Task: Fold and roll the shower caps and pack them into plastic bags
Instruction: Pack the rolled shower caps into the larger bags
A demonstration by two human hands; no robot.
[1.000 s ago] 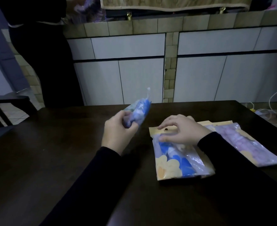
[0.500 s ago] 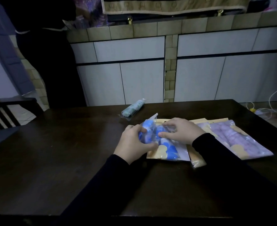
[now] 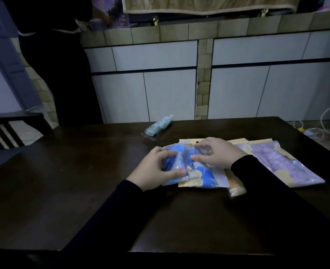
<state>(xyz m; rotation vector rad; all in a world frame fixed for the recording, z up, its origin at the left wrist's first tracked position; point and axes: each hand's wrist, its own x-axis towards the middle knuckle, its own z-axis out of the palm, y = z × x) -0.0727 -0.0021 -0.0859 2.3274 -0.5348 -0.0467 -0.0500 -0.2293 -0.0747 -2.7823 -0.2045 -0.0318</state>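
Left hand (image 3: 152, 169) is grasping a rolled blue cap (image 3: 173, 166) atop a flat bag (image 3: 205, 175) at surface (image 3: 63, 181) centre. Right hand (image 3: 218, 152) is pinching the bag's plastic. A purple pack (image 3: 284, 164) is lying at three o'clock, a green roll (image 3: 158, 126) at eleven.

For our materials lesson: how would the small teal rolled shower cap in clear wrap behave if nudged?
The teal rolled shower cap looks cylindrical, so it may roll sideways. Its glossy wrap probably slides easily on the dark wooden table. It seems light and soft.
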